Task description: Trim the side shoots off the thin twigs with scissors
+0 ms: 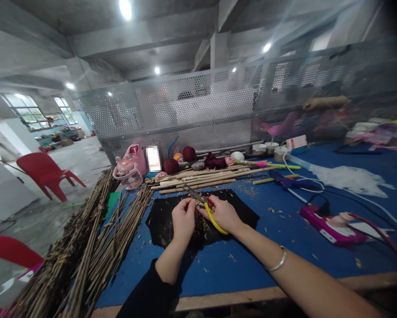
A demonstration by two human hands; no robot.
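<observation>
A pair of scissors [215, 219] with yellow loop handles, some red near the grip, is held in my right hand [225, 214]. Their metal blades point up and left, past my left fingertips. My left hand [184, 218] is closed in a pinch close to the blades; whatever lies between its fingers is too small to name. Below both hands a black cloth [162, 218] is spread on the blue table [225, 269], with dry plant scraps scattered on and around it.
Bundles of thin dry stalks [119, 238] lie at the left. Pale sticks [198, 179] and maroon yarn balls [189, 153] sit at the back, beside a pink-lidded jug [128, 174]. On the right are a blue glue gun [286, 181], a purple power strip [333, 225] and cables.
</observation>
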